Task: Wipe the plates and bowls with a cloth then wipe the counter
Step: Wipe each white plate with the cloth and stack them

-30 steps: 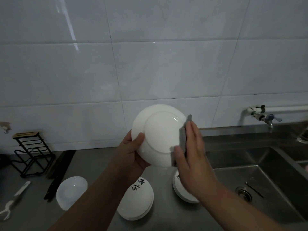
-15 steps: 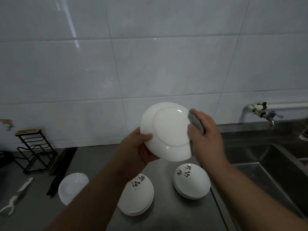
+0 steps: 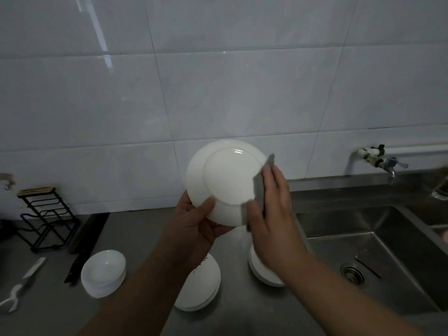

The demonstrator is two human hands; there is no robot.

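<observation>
Left hand [image 3: 194, 224] of mine grips the white plate [image 3: 225, 175] by its lower rim, held up above the steel tabletop [image 3: 135, 229]; my right hand [image 3: 271, 214], fingers straight, presses a grey cloth [image 3: 259, 187] against its right edge. Bowls [image 3: 201, 287] sit below, sink [image 3: 400, 251] at right, white tiled wall [image 3: 218, 93] behind

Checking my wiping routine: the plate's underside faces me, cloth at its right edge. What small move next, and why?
Probably slide the cloth leftward across the plate: the right hand presses it only against the right rim, the left hand grips the lower-left rim, and the base ring is uncovered.
</observation>
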